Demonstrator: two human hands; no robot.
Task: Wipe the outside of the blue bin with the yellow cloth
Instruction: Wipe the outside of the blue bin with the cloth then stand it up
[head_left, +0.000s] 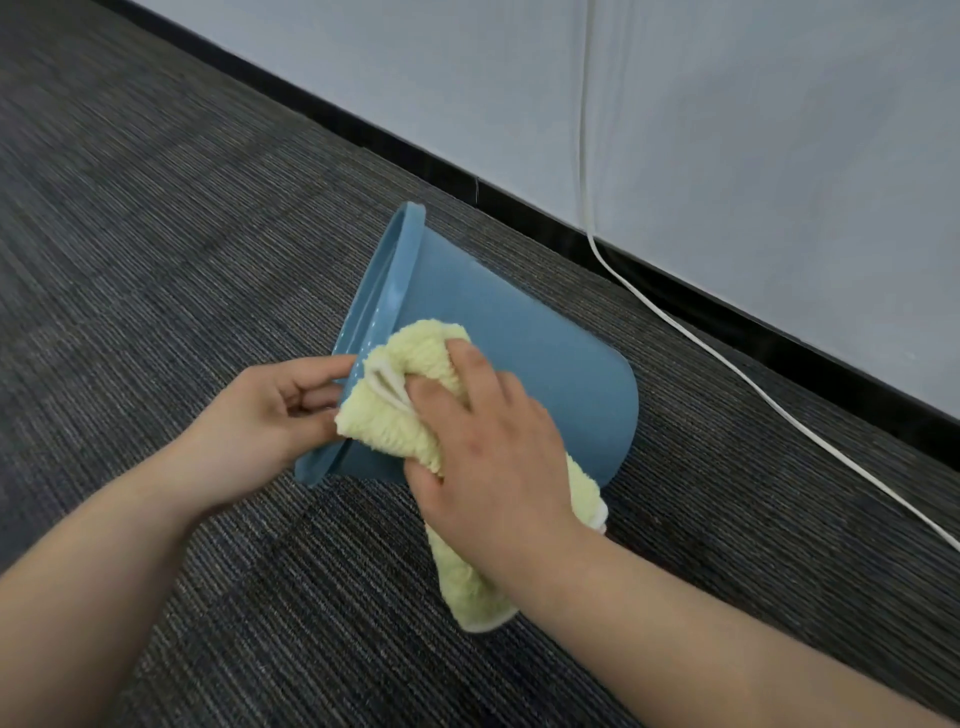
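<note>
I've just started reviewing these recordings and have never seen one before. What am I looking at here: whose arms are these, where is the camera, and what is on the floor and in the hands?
There is no machine here. These are a person's two bare arms, filmed by one wide-angle camera worn on their head, looking forward and down. On the dark striped carpet a blue bin is tipped onto its side near a pale wall. A white cable trails along the floor beside it. The left hand grips the bin's rim, apparently to steady it. The right hand holds a bunched yellow cloth pressed against the bin's outer side to wipe it.
</note>
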